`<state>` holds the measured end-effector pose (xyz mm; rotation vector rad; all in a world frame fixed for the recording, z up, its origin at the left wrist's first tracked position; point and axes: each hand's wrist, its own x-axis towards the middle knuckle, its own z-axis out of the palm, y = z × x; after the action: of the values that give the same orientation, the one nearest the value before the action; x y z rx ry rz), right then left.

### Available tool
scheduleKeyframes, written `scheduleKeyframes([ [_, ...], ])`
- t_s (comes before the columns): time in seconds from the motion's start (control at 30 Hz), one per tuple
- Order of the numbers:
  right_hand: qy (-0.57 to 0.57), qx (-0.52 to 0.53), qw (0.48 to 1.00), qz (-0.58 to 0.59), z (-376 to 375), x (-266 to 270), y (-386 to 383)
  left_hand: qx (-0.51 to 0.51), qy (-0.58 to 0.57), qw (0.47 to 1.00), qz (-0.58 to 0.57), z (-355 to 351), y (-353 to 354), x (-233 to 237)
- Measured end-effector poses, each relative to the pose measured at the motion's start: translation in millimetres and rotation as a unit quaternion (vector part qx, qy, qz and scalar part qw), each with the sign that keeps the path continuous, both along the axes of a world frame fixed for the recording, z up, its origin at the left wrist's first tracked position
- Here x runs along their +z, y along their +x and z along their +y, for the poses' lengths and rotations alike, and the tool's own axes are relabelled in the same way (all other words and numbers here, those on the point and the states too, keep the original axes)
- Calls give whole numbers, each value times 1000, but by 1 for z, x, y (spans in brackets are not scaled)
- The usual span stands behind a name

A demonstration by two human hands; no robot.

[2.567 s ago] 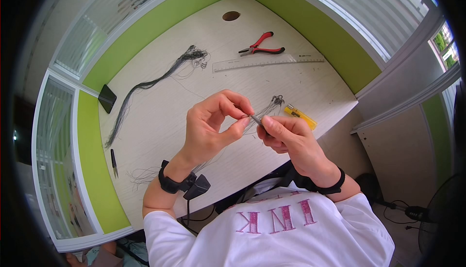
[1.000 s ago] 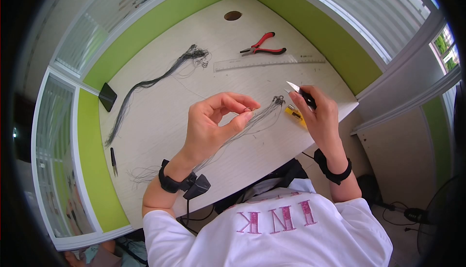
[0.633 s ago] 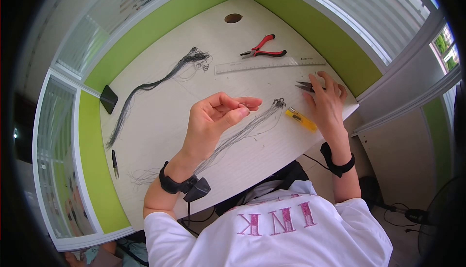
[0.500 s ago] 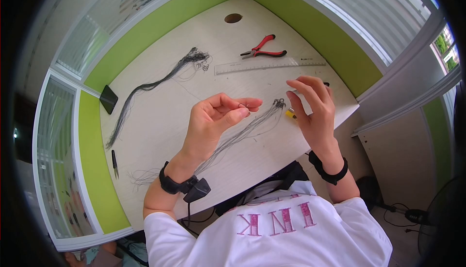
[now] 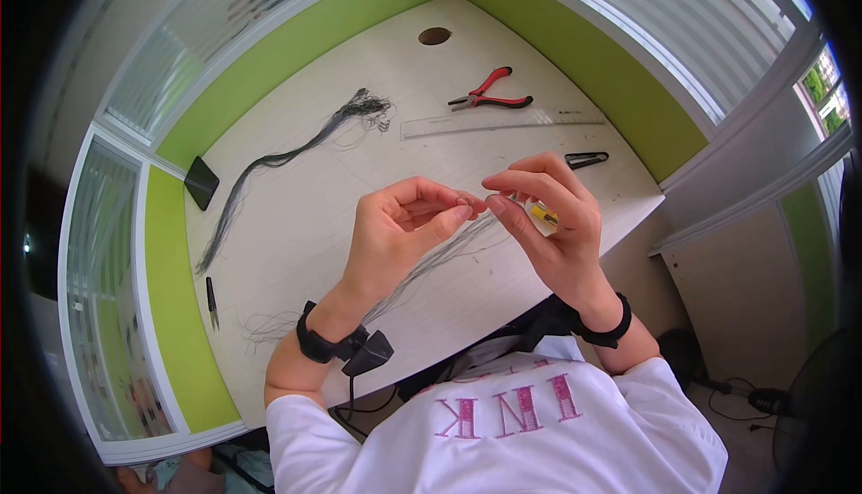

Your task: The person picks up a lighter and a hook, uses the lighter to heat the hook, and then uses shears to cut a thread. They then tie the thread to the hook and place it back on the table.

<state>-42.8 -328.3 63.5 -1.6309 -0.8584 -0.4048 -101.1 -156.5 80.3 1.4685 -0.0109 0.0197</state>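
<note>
Above the table (image 5: pixel 296 251), my left hand (image 5: pixel 395 233) pinches a tiny dark loop or thread between thumb and fingertips. My right hand (image 5: pixel 552 224) is beside it, thumb and index finger drawn together near the left fingertips; whether they hold anything is too small to tell. Beneath both hands runs a loose bundle of thin dark threads (image 5: pixel 422 269), its upper end hidden by my right hand. A yellow object (image 5: pixel 544 215) shows just behind my right hand's fingers.
Red-handled pliers (image 5: pixel 492 94) lie above a clear ruler (image 5: pixel 503 123). Black thread snips (image 5: pixel 586 160) are at the right. A dark thread bundle (image 5: pixel 269 160), a black phone-like object (image 5: pixel 201 183) and black tweezers or scissors (image 5: pixel 212 304) lie left. Green partitions (image 5: pixel 584 72) border the table.
My right hand has moved left and slightly down, close to my left fingertips. It now covers the knotted end of the near bundle and has uncovered the black snips.
</note>
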Motion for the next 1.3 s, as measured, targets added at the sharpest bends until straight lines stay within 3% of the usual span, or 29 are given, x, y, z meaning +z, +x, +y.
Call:
scheduleKeyframes([
  [0.17,-25,46,999,-5,5,-4,3,11,28,999,-28,1,-3,0],
  [0.5,-37,24,999,22,0,-10,-2,48,35,998,-33,-1,-3,3],
  [0.63,-124,-76,989,31,-24,-30,10,89,27,995,-36,-2,-2,7],
  [0.7,-292,-170,940,-51,-38,-39,8,95,22,995,-37,-1,-1,7],
  [0.73,-324,-168,931,-23,-45,-47,7,99,21,994,-35,-1,-1,6],
  [0.97,-347,-177,921,-7,-60,-59,9,84,23,995,-59,1,-1,3],
  [1.03,-201,-147,966,70,-52,-38,4,98,46,992,-58,0,-3,5],
  [1.07,-201,-147,966,71,-46,-27,0,97,46,992,-58,1,-3,4],
  [1.1,-51,-51,973,218,-38,-17,-6,95,42,992,-68,0,-3,3],
  [1.13,102,47,929,353,-31,-11,-9,92,37,992,-78,0,-3,2],
  [1.17,103,44,929,353,-27,-9,-10,89,38,992,-77,-2,-3,1],
  [1.23,141,197,883,402,-17,-7,-11,88,30,992,-85,-3,-4,2],
  [1.3,142,177,897,380,-1,-10,-12,85,30,992,-91,-4,-5,4],
])
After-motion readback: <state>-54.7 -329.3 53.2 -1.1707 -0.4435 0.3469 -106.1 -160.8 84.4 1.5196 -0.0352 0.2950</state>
